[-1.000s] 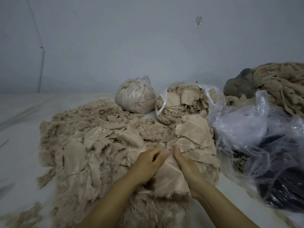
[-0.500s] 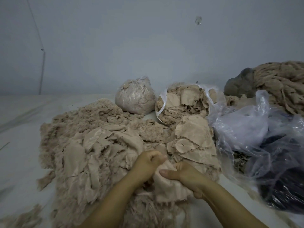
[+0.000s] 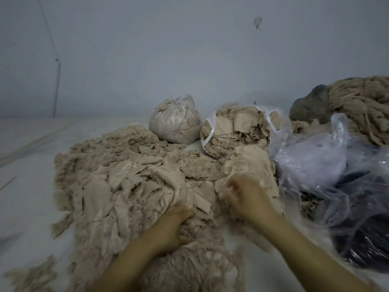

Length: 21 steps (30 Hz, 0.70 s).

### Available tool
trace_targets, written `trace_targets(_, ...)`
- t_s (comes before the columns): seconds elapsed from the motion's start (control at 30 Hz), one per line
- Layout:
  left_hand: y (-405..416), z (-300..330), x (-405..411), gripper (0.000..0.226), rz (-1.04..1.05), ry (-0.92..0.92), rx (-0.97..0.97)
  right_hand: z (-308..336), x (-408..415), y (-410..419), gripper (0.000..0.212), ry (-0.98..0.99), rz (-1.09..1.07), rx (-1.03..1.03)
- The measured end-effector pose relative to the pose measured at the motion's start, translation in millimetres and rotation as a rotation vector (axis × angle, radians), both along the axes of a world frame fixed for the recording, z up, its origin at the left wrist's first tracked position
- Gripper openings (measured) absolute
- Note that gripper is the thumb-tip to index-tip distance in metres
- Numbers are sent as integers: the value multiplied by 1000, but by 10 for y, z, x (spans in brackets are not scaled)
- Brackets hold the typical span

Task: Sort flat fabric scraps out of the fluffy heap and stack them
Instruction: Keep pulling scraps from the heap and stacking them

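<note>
A plain wall (image 3: pixel 189 55) of pale grey-blue fills the upper half of the view. On it, high and a little to the right, there is a small clear hook (image 3: pixel 257 23). At the left a thin cable (image 3: pixel 56 85) runs down the wall to the floor (image 3: pixel 27 165). The floor is covered with a whitish sheet, which has some long creases on the left side. The light is dim and even, with a cool tone, and the shadows are soft. No window or lamp shows in the view.
</note>
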<state>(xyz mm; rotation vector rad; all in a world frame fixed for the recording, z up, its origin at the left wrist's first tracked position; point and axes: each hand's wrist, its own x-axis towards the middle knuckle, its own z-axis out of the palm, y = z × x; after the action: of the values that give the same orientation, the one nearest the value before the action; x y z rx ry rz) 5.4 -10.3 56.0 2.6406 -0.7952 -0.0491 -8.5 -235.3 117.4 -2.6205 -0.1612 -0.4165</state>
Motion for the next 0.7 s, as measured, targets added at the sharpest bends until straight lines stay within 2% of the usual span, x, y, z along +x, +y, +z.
trace_targets(0.03,14,-17,-4,72,-9,-7,-12,-150,-106,159,8,91,175,36)
trace_targets(0.1,39,-43,-11,80,-49,9,-4,-496,-259,407,12,232,400,-37)
trace_targets(0.17,87,-76,-22,89,-86,19,47,-755,-282,496,17,218,410,-88)
trace_targets(0.3,311,-108,-7,93,-17,0,96,-801,-307,452,14,198,418,295)
trace_targets(0.37,360,-99,9,87,-22,25,75,-724,-276,427,24,279,340,400)
trace_targets(0.5,275,-34,19,43,-52,41,117,-639,-17,486,21,309,19,407)
trace_targets(0.57,267,-32,-1,30,-58,42,148,-676,129,573,30,383,-70,427)
trace_targets(0.6,281,-35,-13,27,-64,41,155,-718,193,615,29,409,-109,529)
trace_targets(0.7,353,-14,-76,26,-67,63,97,-783,251,689,23,486,-187,1034)
